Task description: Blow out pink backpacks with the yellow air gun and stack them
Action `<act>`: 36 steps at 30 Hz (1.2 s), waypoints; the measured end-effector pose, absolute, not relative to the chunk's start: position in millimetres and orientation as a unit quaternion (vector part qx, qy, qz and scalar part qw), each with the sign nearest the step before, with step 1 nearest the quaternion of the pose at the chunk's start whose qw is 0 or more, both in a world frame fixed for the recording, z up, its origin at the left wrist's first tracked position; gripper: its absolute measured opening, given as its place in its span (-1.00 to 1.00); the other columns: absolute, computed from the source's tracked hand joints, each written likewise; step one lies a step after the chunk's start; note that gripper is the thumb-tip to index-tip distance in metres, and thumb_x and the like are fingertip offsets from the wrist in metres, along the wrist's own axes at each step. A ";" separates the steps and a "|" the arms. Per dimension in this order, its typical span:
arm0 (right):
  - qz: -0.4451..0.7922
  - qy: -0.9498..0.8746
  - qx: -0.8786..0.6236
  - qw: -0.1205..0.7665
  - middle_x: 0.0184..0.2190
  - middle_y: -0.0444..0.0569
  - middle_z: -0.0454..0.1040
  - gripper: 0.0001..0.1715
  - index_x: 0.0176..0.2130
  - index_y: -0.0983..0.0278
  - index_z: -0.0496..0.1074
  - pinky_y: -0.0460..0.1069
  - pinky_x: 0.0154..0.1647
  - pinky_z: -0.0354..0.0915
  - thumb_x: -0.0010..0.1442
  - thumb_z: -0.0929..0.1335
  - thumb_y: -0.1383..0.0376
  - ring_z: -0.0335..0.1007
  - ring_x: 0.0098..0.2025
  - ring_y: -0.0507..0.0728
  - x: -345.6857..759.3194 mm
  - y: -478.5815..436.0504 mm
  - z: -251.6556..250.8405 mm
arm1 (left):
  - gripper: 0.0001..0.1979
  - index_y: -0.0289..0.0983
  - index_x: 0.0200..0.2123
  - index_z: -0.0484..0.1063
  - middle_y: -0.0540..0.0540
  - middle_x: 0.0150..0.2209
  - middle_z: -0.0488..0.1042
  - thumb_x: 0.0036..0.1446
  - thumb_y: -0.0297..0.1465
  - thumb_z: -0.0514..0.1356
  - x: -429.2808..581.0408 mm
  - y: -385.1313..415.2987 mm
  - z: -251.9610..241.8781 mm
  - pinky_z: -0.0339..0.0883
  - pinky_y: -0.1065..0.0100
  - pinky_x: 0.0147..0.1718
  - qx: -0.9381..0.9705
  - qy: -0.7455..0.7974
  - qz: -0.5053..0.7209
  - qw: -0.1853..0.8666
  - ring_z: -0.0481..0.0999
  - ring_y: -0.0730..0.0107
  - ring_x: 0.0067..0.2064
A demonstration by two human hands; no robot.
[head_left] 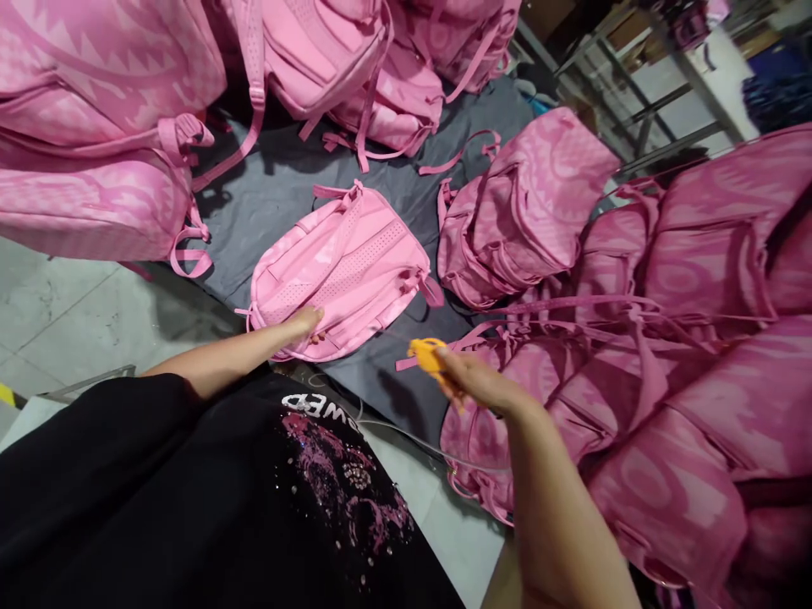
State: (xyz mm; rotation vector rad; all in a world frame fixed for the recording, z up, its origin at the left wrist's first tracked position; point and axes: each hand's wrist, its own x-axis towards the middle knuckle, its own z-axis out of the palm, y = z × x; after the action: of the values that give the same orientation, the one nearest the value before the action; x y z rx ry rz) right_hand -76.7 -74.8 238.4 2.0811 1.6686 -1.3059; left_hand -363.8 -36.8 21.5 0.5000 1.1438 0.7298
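Observation:
A pink backpack (pixel 346 262) lies on the grey-covered table in front of me, its straps and dotted mesh back panel facing up. My left hand (pixel 308 323) grips its near side, with the fingers curled against the fabric. To the right of that bag, my right hand (pixel 466 376) is closed around a small yellow hand tool (pixel 428 355), held above the cover. A thin line shows at the tool's left end; its exact kind is hard to make out. The tool is apart from the backpack.
Several pink backpacks (pixel 685 414) are heaped along the right. One backpack (pixel 520 211) sits just beyond my right hand, and more bags (pixel 95 127) stand at the left and back. Grey cloth (pixel 247 199) covers the table. A metal frame (pixel 660 118) is at the back right.

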 end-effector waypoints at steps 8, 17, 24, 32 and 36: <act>-0.312 0.604 0.732 0.037 -0.63 -0.01 0.42 -0.44 -0.33 0.26 0.39 -0.04 -0.56 0.21 0.39 0.13 -0.07 0.32 -0.62 0.12 -91.6 -40.0 243.1 | -0.40 -0.08 0.37 0.17 -0.32 0.13 0.31 0.30 -0.14 0.06 -338.7 -70.8 38.4 0.25 0.01 0.04 0.744 0.589 0.126 0.288 0.30 -0.11 0.16; -0.375 0.568 0.731 0.045 -0.51 -0.02 0.49 -0.39 -0.13 0.23 0.42 -0.04 -0.50 0.22 0.39 0.07 -0.12 0.43 -0.50 0.15 -127.1 -137.0 188.4 | -0.44 -0.32 0.24 0.35 -0.27 0.28 0.32 0.24 -0.18 0.18 -391.8 -31.7 47.8 0.15 0.18 0.27 0.580 0.524 0.308 0.542 0.33 0.08 0.27; -0.274 0.531 0.782 0.176 -0.22 0.13 0.59 -0.46 -0.03 0.22 0.35 0.05 -0.24 0.32 0.46 0.00 0.00 0.56 -0.13 0.32 -217.8 -205.5 117.6 | -0.73 -0.36 -0.06 0.39 -0.23 -0.16 0.47 0.33 -0.29 0.08 -480.2 12.0 63.7 0.46 0.34 -0.08 0.238 0.623 0.379 0.642 0.53 0.34 -0.13; -0.210 0.499 0.825 0.161 -0.21 0.16 0.60 -0.49 0.05 0.32 0.28 0.01 -0.28 0.31 0.47 0.03 0.05 0.59 -0.16 0.27 -279.0 -190.3 68.8 | -0.69 -0.34 -0.04 0.29 -0.15 -0.29 0.37 0.29 -0.23 0.12 -479.4 41.2 70.8 0.33 0.50 -0.54 0.045 0.552 0.322 0.767 0.43 0.43 -0.39; -0.207 0.493 0.832 0.144 -0.25 0.10 0.61 -0.51 0.06 0.29 0.29 -0.03 -0.33 0.23 0.47 0.06 0.03 0.58 -0.19 0.23 -287.5 -193.8 58.8 | -0.79 -0.33 -0.14 0.31 -0.13 -0.37 0.37 0.26 -0.30 0.12 -487.6 45.1 68.4 0.40 0.42 -0.51 0.033 0.521 0.272 0.808 0.46 0.36 -0.41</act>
State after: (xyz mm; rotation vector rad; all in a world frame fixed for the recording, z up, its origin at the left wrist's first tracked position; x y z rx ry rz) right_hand -287.5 -193.8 58.8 2.3991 1.4224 -0.5980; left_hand -487.6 45.1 68.4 0.0704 1.1146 0.5809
